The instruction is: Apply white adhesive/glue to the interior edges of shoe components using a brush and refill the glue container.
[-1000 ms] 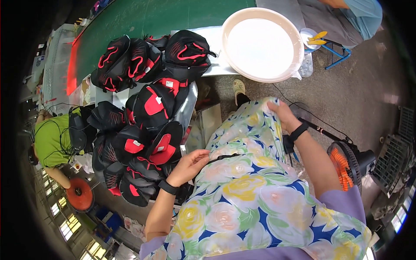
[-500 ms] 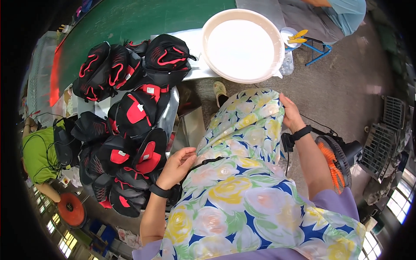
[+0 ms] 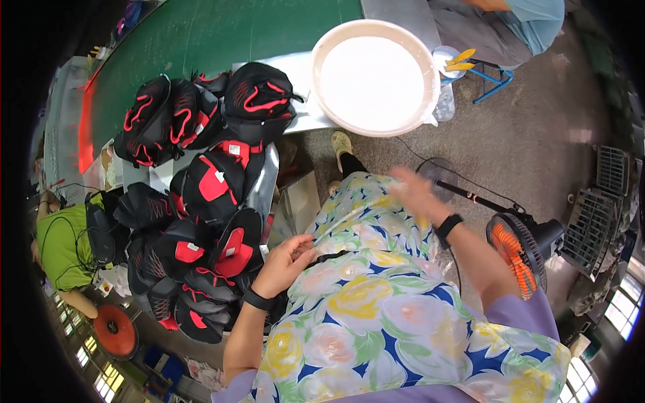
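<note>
A floral apron (image 3: pixel 363 295) in yellow, pink, green and blue covers my front and lap. At its left edge, beside a black strap (image 3: pixel 330 256), my left hand (image 3: pixel 279 265) is closed with fingers curled, seemingly pinching the apron's cloth. A crease in the cloth runs from those fingertips. Over the right side of the apron's lower part, my right hand (image 3: pixel 418 196) is smeared by motion, so its fingers do not show clearly. Both wrists wear black bands.
Several black and red shoe uppers (image 3: pixel 213 185) crowd the table at left. Ahead stands a big round basin (image 3: pixel 373 127) of white liquid, with a small tub (image 3: pixel 447 55) beside it holding yellow-handled tools. An orange-bladed fan (image 3: pixel 514 248) stands at right. Other people are at far left and upper right.
My right hand has left the apron's outer right edge and moved inward to the left, and the cloth there has dropped. My left hand has shifted slightly right and down, its fingers more curled.
</note>
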Available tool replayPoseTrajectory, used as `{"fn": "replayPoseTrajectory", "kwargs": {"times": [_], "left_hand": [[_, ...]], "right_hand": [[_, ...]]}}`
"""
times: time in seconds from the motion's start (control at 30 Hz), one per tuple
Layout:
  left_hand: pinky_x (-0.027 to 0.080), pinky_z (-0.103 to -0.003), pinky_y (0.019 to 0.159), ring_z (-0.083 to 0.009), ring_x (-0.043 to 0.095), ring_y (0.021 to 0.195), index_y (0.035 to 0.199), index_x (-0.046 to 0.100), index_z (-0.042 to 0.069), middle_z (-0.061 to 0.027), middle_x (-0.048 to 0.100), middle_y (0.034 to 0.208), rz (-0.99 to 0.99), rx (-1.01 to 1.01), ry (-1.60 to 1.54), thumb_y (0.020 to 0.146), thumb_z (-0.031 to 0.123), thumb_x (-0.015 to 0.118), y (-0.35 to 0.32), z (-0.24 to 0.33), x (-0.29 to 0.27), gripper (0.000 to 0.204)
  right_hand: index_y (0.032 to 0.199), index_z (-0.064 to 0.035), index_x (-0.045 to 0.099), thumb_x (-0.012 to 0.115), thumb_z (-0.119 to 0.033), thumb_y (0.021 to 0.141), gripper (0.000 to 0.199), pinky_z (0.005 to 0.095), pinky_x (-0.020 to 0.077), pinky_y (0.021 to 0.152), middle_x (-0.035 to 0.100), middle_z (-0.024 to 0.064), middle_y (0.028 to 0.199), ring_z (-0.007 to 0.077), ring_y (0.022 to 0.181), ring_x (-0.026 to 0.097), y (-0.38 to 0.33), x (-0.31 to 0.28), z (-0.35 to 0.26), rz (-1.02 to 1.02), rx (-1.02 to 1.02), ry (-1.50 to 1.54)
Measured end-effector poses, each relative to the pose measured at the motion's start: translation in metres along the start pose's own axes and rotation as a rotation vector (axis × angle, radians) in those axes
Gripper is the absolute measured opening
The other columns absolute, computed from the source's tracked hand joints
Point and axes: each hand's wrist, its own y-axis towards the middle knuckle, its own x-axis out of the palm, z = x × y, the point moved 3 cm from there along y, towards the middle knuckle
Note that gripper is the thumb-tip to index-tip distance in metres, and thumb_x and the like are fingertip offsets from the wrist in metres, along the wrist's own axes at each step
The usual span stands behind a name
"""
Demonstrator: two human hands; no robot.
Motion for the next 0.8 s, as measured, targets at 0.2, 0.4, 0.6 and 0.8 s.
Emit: {"fn": "replayPoseTrajectory", "kwargs": {"times": [0.2, 0.4, 0.6, 0.8], "left_hand": [[0.053, -0.029, 0.078, -0.0173, 0.066, 0.089, 0.123, 0.055, -0.003, -0.0153, 0.066, 0.106, 0.090, 0.104, 0.120, 0.092, 0.018, 0.063, -0.005, 0.004, -0.005, 0.038], [0.052, -0.029, 0.080, -0.0174, 0.065, 0.091, 0.123, 0.055, -0.003, -0.0146, 0.066, 0.106, 0.149, 0.089, 0.027, 0.093, 0.017, 0.062, -0.005, -0.017, -0.008, 0.037], [0.051, -0.030, 0.083, -0.0187, 0.065, 0.094, 0.123, 0.056, -0.001, -0.0136, 0.066, 0.108, 0.149, 0.100, -0.062, 0.093, 0.020, 0.062, 0.002, -0.022, -0.006, 0.037], [0.052, -0.029, 0.082, -0.0177, 0.067, 0.094, 0.120, 0.058, -0.002, -0.0142, 0.068, 0.107, 0.246, 0.146, -0.006, 0.093, 0.018, 0.063, -0.003, -0.019, -0.018, 0.034]], "right_hand": [[0.145, -0.0033, 0.038, 0.039, -0.061, 0.095, 0.076, 0.0379, 0.0358, 0.106, 0.048, 0.0181, 0.142, 0.0297, 0.129, 0.048, -0.008, 0.078, 0.032, -0.254, 0.134, 0.315], [0.127, 0.0056, 0.057, 0.049, -0.054, 0.095, 0.068, 0.0359, 0.0495, 0.086, 0.063, 0.0165, 0.122, 0.0228, 0.098, 0.063, -0.025, 0.070, 0.066, -0.512, 0.564, 0.667], [0.100, 0.0027, 0.069, 0.069, -0.018, 0.088, 0.024, 0.0308, 0.0538, 0.065, 0.070, 0.0091, 0.090, 0.0174, 0.073, 0.066, -0.030, 0.054, 0.084, -0.189, 0.566, 0.884], [0.094, 0.0015, 0.068, 0.074, -0.010, 0.083, 0.017, 0.0338, 0.0572, 0.065, 0.070, 0.0101, 0.090, 0.0194, 0.072, 0.068, -0.035, 0.066, 0.105, -0.090, 0.683, 1.423]]}}
